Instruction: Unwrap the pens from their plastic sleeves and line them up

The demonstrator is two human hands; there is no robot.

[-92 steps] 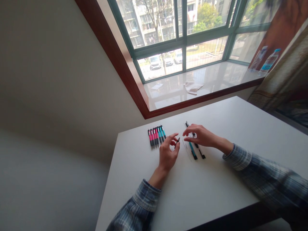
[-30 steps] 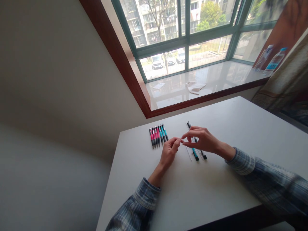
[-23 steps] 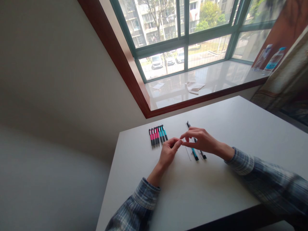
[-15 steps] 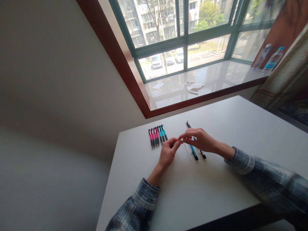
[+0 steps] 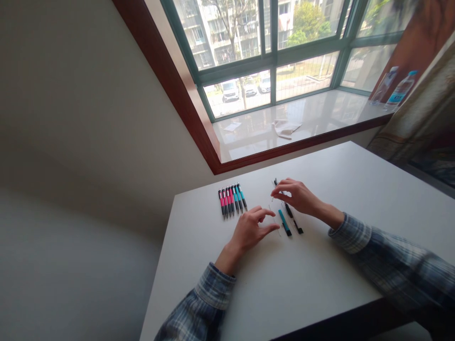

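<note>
My left hand (image 5: 250,228) has its thumb and forefinger spread apart beside a thin pale rod, like a pen refill (image 5: 277,226), lying on the table. The hand holds nothing that I can see. Farther back, my right hand (image 5: 296,195) is closed in a pinch, and a tiny thing at its fingertips is too small to name. Between the hands lies a teal pen barrel with a black end (image 5: 284,223). Next to it a black pen part (image 5: 293,218) lies slanted, and another dark pen part lies partly hidden behind my right fingers.
A neat row of several pink and teal pens (image 5: 232,200) lies at the left on the white table (image 5: 320,274). Behind the table, the window sill (image 5: 249,142) bears a crumpled cloth or paper (image 5: 285,128) and two plastic bottles (image 5: 401,90). A wall stands at the left.
My hands, whose fingertips were together, have moved apart. The left thumb and forefinger have opened, and the right hand has moved slightly back, uncovering more of the teal barrel.
</note>
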